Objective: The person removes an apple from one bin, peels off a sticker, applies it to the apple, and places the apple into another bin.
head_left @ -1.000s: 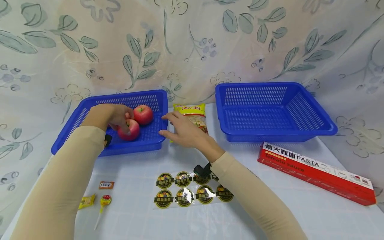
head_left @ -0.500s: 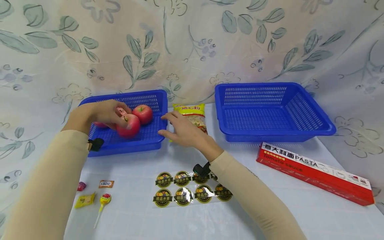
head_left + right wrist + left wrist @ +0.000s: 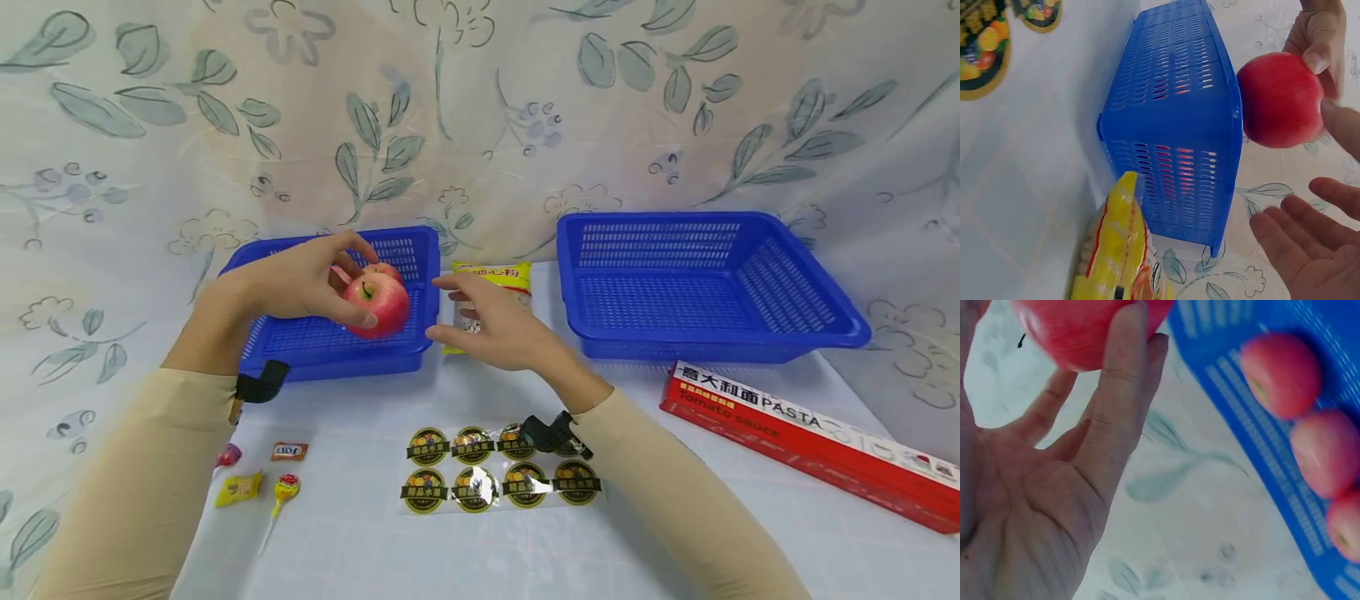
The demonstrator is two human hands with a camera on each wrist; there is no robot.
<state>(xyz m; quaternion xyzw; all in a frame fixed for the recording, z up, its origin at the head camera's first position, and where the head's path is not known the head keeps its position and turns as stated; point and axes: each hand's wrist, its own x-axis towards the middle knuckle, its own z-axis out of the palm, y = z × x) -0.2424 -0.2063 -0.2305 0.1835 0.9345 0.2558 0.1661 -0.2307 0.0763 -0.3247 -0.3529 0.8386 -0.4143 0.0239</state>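
My left hand grips a red apple between thumb and fingers, raised over the right part of the left blue basket. In the left wrist view the held apple shows at the top, its stem to the left; three more apples, one of them this apple, lie inside the basket. My right hand hovers beside the basket's right end, fingers spread and nothing in them. In the right wrist view its thumb overlaps the edge of the held apple, with the other fingers apart from it.
A yellow-topped pasta bag lies behind my right hand. Right of it stands a second blue basket, with a red pasta box in front. A sticker sheet, a lollipop and small wrapped sweets lie nearer me.
My left hand has raised the apple from among the others and carried it right, towards my right hand. The right hand has kept nearly the same pose. The head view has shifted slightly left.
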